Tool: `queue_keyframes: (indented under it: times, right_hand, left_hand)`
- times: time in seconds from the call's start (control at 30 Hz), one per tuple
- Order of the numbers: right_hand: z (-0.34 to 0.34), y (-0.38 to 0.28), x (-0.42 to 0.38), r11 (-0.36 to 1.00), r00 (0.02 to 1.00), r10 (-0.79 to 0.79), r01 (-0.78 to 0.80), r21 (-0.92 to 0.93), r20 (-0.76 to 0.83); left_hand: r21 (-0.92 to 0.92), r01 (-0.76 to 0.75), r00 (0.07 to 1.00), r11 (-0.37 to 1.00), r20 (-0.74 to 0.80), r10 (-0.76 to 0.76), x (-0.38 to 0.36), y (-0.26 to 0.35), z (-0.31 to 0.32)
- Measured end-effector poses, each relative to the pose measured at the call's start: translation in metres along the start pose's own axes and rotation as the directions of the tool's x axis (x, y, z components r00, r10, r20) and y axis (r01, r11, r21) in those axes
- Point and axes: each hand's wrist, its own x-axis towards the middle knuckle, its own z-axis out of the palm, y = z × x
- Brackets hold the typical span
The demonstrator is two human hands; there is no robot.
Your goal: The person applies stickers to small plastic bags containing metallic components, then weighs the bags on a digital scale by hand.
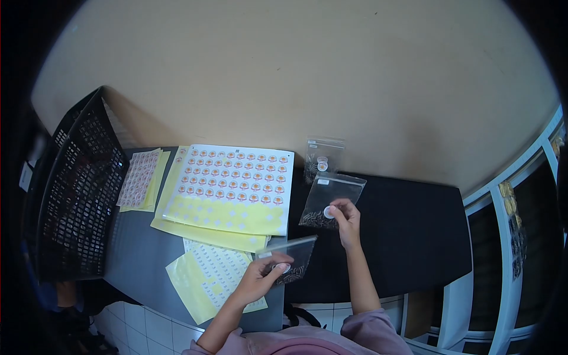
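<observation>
My left hand point(263, 278) grips a clear zip bag point(302, 258) with small dark pieces in it, above the front edge of the table. Its thumb lies by a round white sticker on that bag. Further right, my right hand point(348, 222) is closed at the lower right part of a second zip bag point(337, 188), thumb and fingers at a round white sticker point(328, 212). Dark pieces fill the bottom of this bag too. Just behind it, a third zip bag point(312, 155) with a round sticker rests against the wall.
A large sheet of round stickers point(236, 198), partly peeled to yellow backing, covers the grey table point(142, 260). Smaller sticker sheets point(139, 180) lie at left, others point(222, 266) in front. A black plastic basket point(77, 189) stands far left. A black surface point(408, 236) is at right, beside a white-framed shelf point(503, 236).
</observation>
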Motion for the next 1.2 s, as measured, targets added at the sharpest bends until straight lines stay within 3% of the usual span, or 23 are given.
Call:
queue_keyframes:
  times: [0.07, 0.1, 0.17, 0.2, 0.27, 0.3, 0.37, 0.47, 0.53, 0.63, 0.7, 0.77, 0.8, 0.83, 0.97, 1.03, 1.07, 1.1, 1.13, 1.17, 1.2]
  right_hand:
    - [0.008, -0.02, -0.014, 0.998, 0.996, -0.02, 0.026, -0.065, 0.09]
    - [0.012, -0.029, -0.021, 0.996, 0.991, -0.04, 0.049, -0.073, 0.126]
    - [0.018, -0.044, -0.031, 0.992, 0.976, -0.09, 0.107, -0.072, 0.2]
    - [0.021, -0.05, -0.036, 0.984, 0.952, -0.142, 0.165, -0.064, 0.271]
    - [0.025, -0.055, -0.047, 0.995, 0.959, -0.093, 0.102, -0.02, 0.269]
    - [0.025, -0.058, -0.051, 0.988, 0.941, -0.118, 0.144, -0.059, 0.318]
    - [0.023, -0.066, -0.053, 0.956, 0.887, -0.207, 0.274, -0.109, 0.413]
    - [0.024, -0.088, -0.052, 0.918, 0.864, -0.326, 0.387, -0.09, 0.384]
    - [0.025, -0.101, -0.056, 0.926, 0.88, -0.326, 0.37, -0.068, 0.346]
    - [0.03, -0.111, -0.065, 0.924, 0.868, -0.305, 0.369, -0.097, 0.392]
    - [0.037, -0.111, -0.073, 0.942, 0.896, -0.285, 0.327, -0.071, 0.339]
    - [0.045, -0.114, -0.08, 0.956, 0.919, -0.265, 0.289, -0.042, 0.292]
    - [0.049, -0.115, -0.083, 0.95, 0.925, -0.279, 0.305, -0.067, 0.259]
    - [0.053, -0.116, -0.086, 0.943, 0.929, -0.293, 0.319, -0.092, 0.225]
    - [0.065, -0.116, -0.092, 0.899, 0.896, -0.352, 0.404, -0.168, 0.271]
    - [0.072, -0.118, -0.096, 0.908, 0.899, -0.354, 0.397, -0.138, 0.256]
    - [0.075, -0.118, -0.098, 0.907, 0.898, -0.355, 0.398, -0.137, 0.261]
    - [0.078, -0.119, -0.1, 0.902, 0.888, -0.372, 0.415, -0.122, 0.269]
    - [0.081, -0.119, -0.102, 0.896, 0.879, -0.389, 0.43, -0.107, 0.276]
    - [0.085, -0.119, -0.104, 0.898, 0.88, -0.387, 0.427, -0.104, 0.277]
    - [0.09, -0.119, -0.106, 0.901, 0.88, -0.37, 0.418, -0.115, 0.298]
  left_hand:
    - [0.138, -0.227, 0.972, 0.964, 0.098, 0.214, 0.003, 0.011, 0.0]
    - [0.137, -0.226, 0.972, 0.964, 0.098, 0.214, 0.004, 0.019, 0.0]
    - [0.496, -0.497, 0.852, 0.711, 0.127, 0.507, 0.007, 0.035, 0.005]
    - [0.496, -0.496, 0.853, 0.713, 0.126, 0.506, 0.011, 0.038, 0.007]
    - [0.305, -0.518, 0.855, 0.799, 0.187, 0.484, 0.016, 0.044, 0.011]
    - [0.257, -0.429, 0.897, 0.866, 0.229, 0.377, 0.011, 0.055, 0.011]
    - [0.227, -0.391, 0.911, 0.892, 0.235, 0.34, 0.01, 0.052, 0.013]
    - [0.214, -0.391, 0.901, 0.895, 0.288, 0.325, 0.004, 0.053, 0.016]
    - [0.226, -0.428, 0.878, 0.875, 0.336, 0.342, -0.002, 0.052, 0.017]
    - [0.214, -0.357, 0.9, 0.909, 0.34, 0.273, -0.016, 0.046, 0.011]
    - [0.199, -0.537, 0.841, 0.82, 0.201, 0.502, -0.025, 0.044, 0.005]
    - [-0.036, -0.264, 0.963, 0.964, -0.07, 0.261, -0.049, 0.021, -0.032]
    - [0.125, -0.248, 0.959, 0.961, -0.106, 0.262, -0.053, 0.017, -0.052]
    - [-0.055, -0.04, 0.97, 0.998, -0.241, 0.025, -0.061, 0.018, -0.059]
    - [0.048, 0.04, 0.898, 0.998, -0.439, -0.015, -0.064, -0.017, -0.097]
    - [0.338, -0.009, 0.691, 0.941, -0.678, 0.25, -0.062, -0.023, -0.093]
    - [0.335, -0.011, 0.688, 0.942, -0.682, 0.251, -0.062, -0.021, -0.09]
    - [0.613, 0.036, 0.556, 0.789, -0.669, 0.494, -0.06, -0.016, -0.085]
    - [0.817, 0.135, 0.427, 0.56, -0.558, 0.711, -0.058, -0.007, -0.078]
    - [0.624, -0.128, 0.561, 0.771, -0.596, 0.575, -0.061, 0.019, -0.061]
    - [0.563, -0.22, 0.697, 0.797, -0.481, 0.532, -0.062, 0.03, -0.056]
